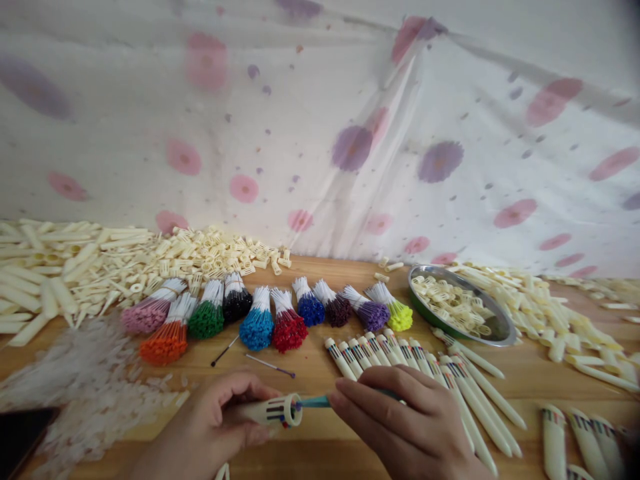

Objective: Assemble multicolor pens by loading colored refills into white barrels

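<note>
My left hand is closed around a cream multicolour pen barrel, its open end turned to the right. Dark slots run along the barrel, and small coloured refill ends show at its mouth. Between the fingers of my right hand is a slim teal tool with a tapered tip. That tip meets the barrel's open end; how far inside it reaches I cannot tell. Just beyond my hands lie a loose black-tipped refill and a purple-tipped refill. Filled pen barrels lie in a row beside my right hand.
Bundles of coloured refills line the table's middle. Cream parts are heaped behind them, with translucent pieces at left. A metal bowl holds cream rings. More barrels lie at right, a dark flat object at left.
</note>
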A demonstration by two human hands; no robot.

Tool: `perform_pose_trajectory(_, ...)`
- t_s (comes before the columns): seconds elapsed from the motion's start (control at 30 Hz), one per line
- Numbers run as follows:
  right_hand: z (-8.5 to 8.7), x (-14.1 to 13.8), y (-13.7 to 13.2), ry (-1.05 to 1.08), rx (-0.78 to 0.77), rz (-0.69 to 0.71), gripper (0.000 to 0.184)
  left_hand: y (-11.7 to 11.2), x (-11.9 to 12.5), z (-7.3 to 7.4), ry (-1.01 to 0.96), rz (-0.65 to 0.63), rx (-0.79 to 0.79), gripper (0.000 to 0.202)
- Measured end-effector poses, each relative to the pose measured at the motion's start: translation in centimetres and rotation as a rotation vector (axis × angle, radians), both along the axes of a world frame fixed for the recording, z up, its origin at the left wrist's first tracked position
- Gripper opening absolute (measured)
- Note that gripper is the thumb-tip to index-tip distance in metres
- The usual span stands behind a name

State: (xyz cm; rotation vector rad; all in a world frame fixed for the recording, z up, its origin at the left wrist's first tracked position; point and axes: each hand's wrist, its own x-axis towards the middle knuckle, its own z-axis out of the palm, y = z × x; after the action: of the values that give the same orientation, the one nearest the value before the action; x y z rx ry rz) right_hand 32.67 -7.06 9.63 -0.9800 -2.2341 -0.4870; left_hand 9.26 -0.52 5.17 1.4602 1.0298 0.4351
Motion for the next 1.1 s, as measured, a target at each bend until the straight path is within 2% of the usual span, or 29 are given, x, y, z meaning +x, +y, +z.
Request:
perform_pose_trajectory(0.1, -0.5, 0.0, 0.2, 0.06, -0.008, 0.017, 0.021, 0.1, 0.0, -0.4, 0.004, 0.01, 0.035, 0.02)
perform_pose_trajectory(0.2, -0.9, -0.2, 0.6, 0.195, -0.066, 0.074, 0.019, 0.0, -0.1, -0.6, 0.004, 0.071, 0.125, 0.019)
perform_pose_trajectory(0.3, -1.1, -0.6, 0.8, 0.31, -0.166, 0.112, 0.015, -0.1, -0.1, -0.4, -0.018, 0.099, 0.277, 0.018)
perform_pose_trajectory(0.43, -1.5, -1.0, 0.6, 0.364, -0.24, 0.109, 0.015, -0.2, -0.2, -0.2, -0.027, 0.106, 0.536, 0.025)
perform_pose_trajectory(0.67, -1.9, -1.2, 0.4, 0.393, -0.305, 0.114, 0.017, -0.3, -0.4, -0.5, -0.023, 0.097, 0.784, 0.032)
perform_pose_trajectory(0.87, -2.1, -1.7, 0.7, 0.421, -0.295, 0.155, 0.016, -0.7, -0.7, -0.7, 0.046, 0.089, 0.876, 0.038)
perform_pose_trajectory(1.1, -2.4, -2.0, 0.7, 0.455, -0.285, 0.178, 0.016, -0.8, -0.7, -0.6, 0.078, 0.105, 0.879, 0.036)
